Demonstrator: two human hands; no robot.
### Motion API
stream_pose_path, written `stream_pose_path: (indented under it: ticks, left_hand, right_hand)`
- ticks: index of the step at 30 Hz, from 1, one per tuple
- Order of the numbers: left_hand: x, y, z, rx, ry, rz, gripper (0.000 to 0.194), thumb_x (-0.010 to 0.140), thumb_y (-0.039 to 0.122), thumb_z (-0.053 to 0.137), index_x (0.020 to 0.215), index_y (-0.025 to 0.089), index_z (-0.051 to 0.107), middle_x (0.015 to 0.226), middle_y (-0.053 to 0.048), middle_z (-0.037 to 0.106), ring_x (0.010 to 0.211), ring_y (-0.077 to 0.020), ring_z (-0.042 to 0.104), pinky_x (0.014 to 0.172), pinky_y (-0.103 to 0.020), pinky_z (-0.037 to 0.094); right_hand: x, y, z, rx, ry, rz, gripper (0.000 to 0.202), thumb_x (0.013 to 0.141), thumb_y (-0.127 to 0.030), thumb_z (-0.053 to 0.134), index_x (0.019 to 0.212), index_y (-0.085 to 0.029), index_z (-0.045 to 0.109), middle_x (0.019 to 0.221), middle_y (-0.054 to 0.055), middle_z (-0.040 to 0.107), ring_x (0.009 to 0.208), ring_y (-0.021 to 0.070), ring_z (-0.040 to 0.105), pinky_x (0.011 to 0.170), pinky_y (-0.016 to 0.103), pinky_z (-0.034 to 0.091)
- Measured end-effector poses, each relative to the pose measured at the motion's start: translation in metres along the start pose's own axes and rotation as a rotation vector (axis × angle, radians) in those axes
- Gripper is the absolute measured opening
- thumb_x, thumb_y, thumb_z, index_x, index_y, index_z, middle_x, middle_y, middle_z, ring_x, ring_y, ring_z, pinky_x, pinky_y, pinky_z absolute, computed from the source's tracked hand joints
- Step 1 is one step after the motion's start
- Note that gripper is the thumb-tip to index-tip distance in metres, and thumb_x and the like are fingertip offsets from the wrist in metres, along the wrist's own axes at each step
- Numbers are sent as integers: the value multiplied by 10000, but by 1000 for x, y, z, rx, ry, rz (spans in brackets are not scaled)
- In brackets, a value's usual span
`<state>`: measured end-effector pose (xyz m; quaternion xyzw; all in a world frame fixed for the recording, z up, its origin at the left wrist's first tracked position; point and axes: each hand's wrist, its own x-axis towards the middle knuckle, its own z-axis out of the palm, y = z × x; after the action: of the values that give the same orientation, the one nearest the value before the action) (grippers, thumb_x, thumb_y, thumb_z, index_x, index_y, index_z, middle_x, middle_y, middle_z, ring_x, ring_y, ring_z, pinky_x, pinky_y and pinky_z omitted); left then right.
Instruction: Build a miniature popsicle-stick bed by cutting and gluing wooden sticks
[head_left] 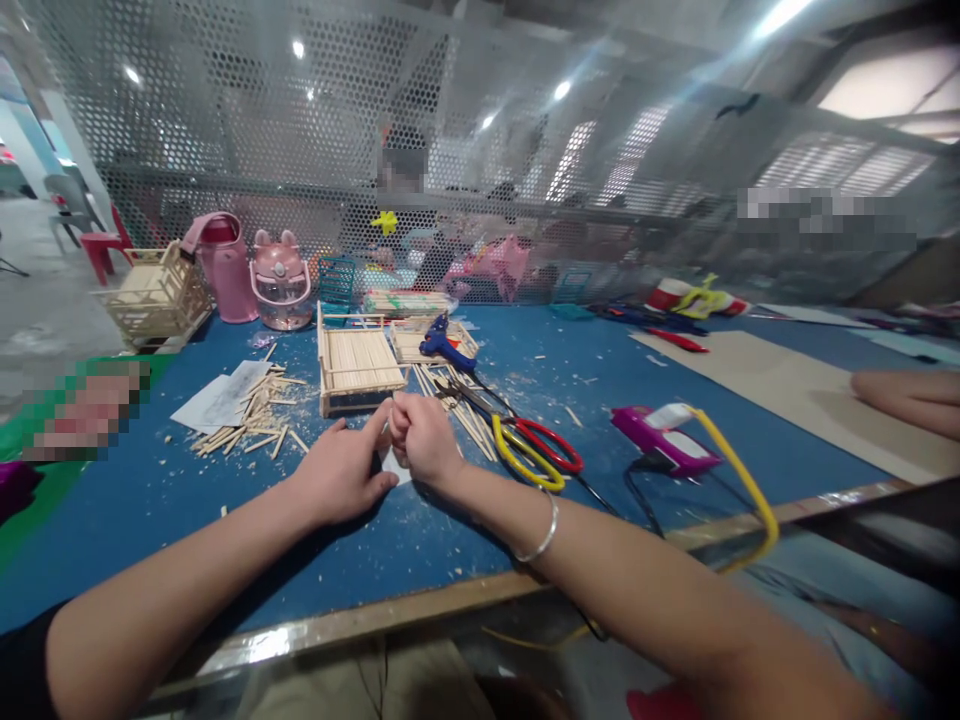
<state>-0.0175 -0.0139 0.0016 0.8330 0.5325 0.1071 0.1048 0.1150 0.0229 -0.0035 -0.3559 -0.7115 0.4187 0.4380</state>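
Note:
My left hand (345,468) and my right hand (427,437) meet low over the blue table, just in front of a small bed-like frame of wooden sticks (360,362). A scrap of white paper (397,466) shows beneath them. The left index finger stretches to the right fingers, and its thumb lies apart on the paper. My right hand is closed; whatever its curled fingers hold is hidden. Red-and-yellow-handled scissors (534,452) lie beside the right wrist, near loose sticks (472,420). Behind them, a blue glue gun (448,345) rests on a second stick piece (405,343).
Left of my hands, cut sticks (259,415) lie partly on white paper (217,400). Pink bottles (281,285) and a stick model (157,293) stand behind. To the right are a purple device (664,440) with a yellow cable, cardboard (780,385) and another person's arm (907,400).

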Motion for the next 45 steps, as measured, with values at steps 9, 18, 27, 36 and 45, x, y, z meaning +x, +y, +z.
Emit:
stream_pose_path:
  ticks: [9,18,27,36,45]
  left_hand:
    - [1,1,-2,-7,2,10,623,781,348,497,1317,145,254,1037,-103,672,1015,-277,594,998,-482,290]
    - [1,1,-1,0,2,10,712,789,351,490,1376,139,146,1112,-112,645,1059,-280,572,998,-475,295]
    - [1,0,1,16,4,-3,754,788,354,487,1391,118,101,1176,-141,604,1105,-288,538,1003,-489,283]
    - [-1,1,-1,-6,12,1,746,798,373,498,1395,167,103,1119,-113,643,1119,-276,530,1025,-522,225]
    - [-1,-2,-2,-153,209,106,270,782,417,571,991,252,614,1052,-23,667,1046,-218,553,1035,-475,216]
  right_hand:
    - [-2,-1,2,-166,44,-144,342,800,-279,300,466,-222,251,409,-36,301,435,103,300,461,244,238]
    - [-5,-5,0,-144,28,-155,371,813,-261,292,447,-221,254,399,-34,306,426,102,296,460,250,245]
    - [-7,-2,0,-10,11,-103,390,815,-280,286,432,-221,244,383,-39,278,421,100,287,454,248,240]
    - [8,0,-6,349,-22,126,367,742,-330,369,417,-213,247,370,-66,244,347,68,199,364,210,183]
    - [21,-13,-28,1067,-111,473,434,811,-316,259,429,-192,95,369,-80,93,323,56,47,306,174,123]
